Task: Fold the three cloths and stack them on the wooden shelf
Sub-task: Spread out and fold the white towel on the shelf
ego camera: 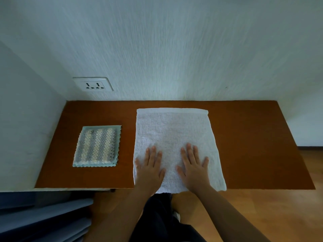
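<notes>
Centrally, nubbly white rectangular towel point(174, 130) on smooth shelf point(253, 145)

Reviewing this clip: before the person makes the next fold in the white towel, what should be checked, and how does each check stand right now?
1. White towel spread flat, no bunching: ok.
2. Left hand and right hand both flat on the towel's near part: ok.
3. Towel wholly on the wooden shelf: not ok, its near edge hangs slightly over the front.
4. Striped cloth folded and lying apart from the towel, to its left: ok.
5. Two cloths already stacked there: cannot tell; a teal layer shows beneath the striped one.
</notes>
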The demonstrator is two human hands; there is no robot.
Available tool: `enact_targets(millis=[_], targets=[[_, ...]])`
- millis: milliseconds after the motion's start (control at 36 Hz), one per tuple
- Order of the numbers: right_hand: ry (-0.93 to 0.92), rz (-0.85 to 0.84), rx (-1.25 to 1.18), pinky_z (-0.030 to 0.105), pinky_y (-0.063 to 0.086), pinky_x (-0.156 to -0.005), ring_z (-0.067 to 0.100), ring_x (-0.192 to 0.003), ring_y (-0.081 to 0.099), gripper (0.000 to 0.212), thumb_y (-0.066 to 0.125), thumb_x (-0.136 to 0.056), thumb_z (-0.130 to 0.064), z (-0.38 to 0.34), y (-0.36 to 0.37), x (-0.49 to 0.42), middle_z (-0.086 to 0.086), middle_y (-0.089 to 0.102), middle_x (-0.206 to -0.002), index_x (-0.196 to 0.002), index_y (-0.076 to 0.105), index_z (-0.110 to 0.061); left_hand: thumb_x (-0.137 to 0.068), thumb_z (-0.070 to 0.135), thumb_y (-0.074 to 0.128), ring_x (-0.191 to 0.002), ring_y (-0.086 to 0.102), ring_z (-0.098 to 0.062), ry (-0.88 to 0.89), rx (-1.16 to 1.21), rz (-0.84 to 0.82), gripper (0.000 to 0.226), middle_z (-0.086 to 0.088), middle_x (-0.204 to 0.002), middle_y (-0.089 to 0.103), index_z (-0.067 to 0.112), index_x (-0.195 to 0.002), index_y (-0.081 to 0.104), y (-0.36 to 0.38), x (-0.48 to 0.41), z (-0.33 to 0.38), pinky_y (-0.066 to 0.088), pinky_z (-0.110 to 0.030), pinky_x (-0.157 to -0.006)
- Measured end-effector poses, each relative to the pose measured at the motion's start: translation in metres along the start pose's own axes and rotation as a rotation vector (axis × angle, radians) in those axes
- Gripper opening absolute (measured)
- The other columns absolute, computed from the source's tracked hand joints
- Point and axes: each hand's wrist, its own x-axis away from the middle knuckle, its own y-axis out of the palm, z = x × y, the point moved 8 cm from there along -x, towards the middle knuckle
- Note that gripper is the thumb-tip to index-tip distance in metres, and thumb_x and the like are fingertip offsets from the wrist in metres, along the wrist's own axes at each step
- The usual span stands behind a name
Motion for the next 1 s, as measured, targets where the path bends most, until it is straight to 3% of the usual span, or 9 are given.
enact_targets(millis=[167, 278, 417, 472, 528, 611, 722, 917, 1000], targets=[[0.018, 0.0, -0.01, 0.063, 0.039, -0.089, 0.033, -0.133, 0.035, 0.067, 0.004, -0.095, -0.054, 0.001, -0.005, -0.01, 0.012, 0.036, -0.148, -0.141, 0.033, -0.014, -0.087, 0.046, 0.03, -0.13, 0.043, -0.033, 0.002, 0.011, -0.005, 0.06, -0.015, -0.144, 0.042, 0.012, -0.137, 0.035, -0.003, -0.011, -0.003, 0.045, -0.061, -0.085], [0.016, 0.008, -0.009, 0.065, 0.036, -0.09, 0.035, -0.132, 0.037, 0.069, 0.002, -0.095, -0.055, 0.001, -0.007, -0.015, 0.013, 0.038, -0.147, -0.14, 0.035, -0.013, -0.088, 0.044, 0.028, -0.129, 0.044, -0.033, 0.003, 0.02, 0.005, 0.058, -0.016, -0.142, 0.044, 0.011, -0.136, 0.035, -0.005, -0.016, -0.002, 0.045, -0.06, -0.086], [0.015, 0.097, -0.053, 0.062, 0.026, -0.097, 0.036, -0.134, 0.035, 0.062, 0.001, -0.098, -0.046, -0.014, -0.02, -0.015, 0.013, 0.038, -0.146, -0.14, 0.032, -0.013, -0.101, 0.033, 0.006, -0.143, 0.011, -0.025, 0.052, 0.038, 0.139, 0.051, -0.011, -0.144, 0.042, 0.01, -0.136, 0.034, -0.015, -0.015, 0.014, 0.034, -0.058, -0.098], [-0.034, 0.104, -0.047, 0.062, 0.025, -0.1, 0.034, -0.138, 0.026, 0.057, 0.007, -0.099, -0.043, -0.024, -0.015, -0.015, 0.011, 0.031, -0.151, -0.142, 0.029, -0.013, -0.1, 0.03, 0.013, -0.144, 0.002, -0.023, 0.094, 0.036, 0.149, 0.046, -0.01, -0.143, 0.042, 0.01, -0.136, 0.034, -0.012, -0.013, 0.024, 0.033, -0.057, -0.099], [-0.073, 0.114, -0.024, 0.06, 0.022, -0.104, 0.032, -0.142, 0.013, 0.058, 0.023, -0.096, -0.043, -0.031, -0.004, -0.014, 0.009, 0.012, -0.156, -0.145, 0.021, -0.012, -0.099, 0.032, 0.018, -0.143, 0.012, -0.025, 0.108, 0.047, 0.133, 0.046, -0.01, -0.142, 0.042, 0.009, -0.135, 0.035, -0.004, -0.01, 0.031, 0.039, -0.057, -0.101], [-0.121, 0.126, -0.028, 0.058, 0.022, -0.107, 0.029, -0.142, 0.008, 0.063, 0.03, -0.092, -0.042, -0.033, 0.011, -0.01, 0.005, -0.005, -0.157, -0.145, 0.017, -0.012, -0.097, 0.033, 0.024, -0.144, 0.006, -0.023, 0.131, 0.053, 0.119, 0.048, -0.01, -0.144, 0.039, 0.009, -0.137, 0.035, 0.008, -0.003, 0.033, 0.017, -0.05, -0.111], [-0.146, 0.101, -0.028, 0.057, 0.029, -0.107, 0.028, -0.142, 0.015, 0.057, 0.01, -0.1, -0.044, -0.02, 0.011, -0.01, 0.006, 0.021, -0.155, -0.144, 0.027, -0.012, -0.101, 0.039, 0.009, -0.145, 0.004, -0.02, 0.116, -0.001, 0.091, 0.055, -0.004, -0.155, 0.021, 0.013, -0.144, 0.032, 0.016, 0.005, 0.015, 0.008, -0.049, -0.112], [0.037, 0.098, -0.045, 0.052, 0.017, -0.109, 0.029, -0.143, 0.011, 0.064, 0.002, -0.097, -0.048, 0.042, -0.001, -0.004, 0.007, 0.016, -0.155, -0.148, 0.016, -0.012, -0.098, 0.044, 0.007, -0.143, 0.006, -0.022, -0.01, -0.02, 0.116, 0.058, -0.009, -0.153, 0.025, 0.011, -0.146, 0.019, 0.005, 0.012, -0.021, 0.026, -0.052, -0.104], [0.106, 0.085, -0.043, 0.05, 0.004, -0.111, 0.026, -0.144, -0.003, 0.068, -0.001, -0.091, -0.054, 0.065, -0.004, 0.004, 0.003, 0.0, -0.156, -0.148, 0.004, -0.016, -0.098, 0.045, 0.004, -0.143, 0.006, -0.022, -0.047, -0.015, 0.09, 0.06, -0.009, -0.152, 0.026, 0.011, -0.146, 0.019, 0.005, 0.015, -0.031, 0.025, -0.055, -0.103]])
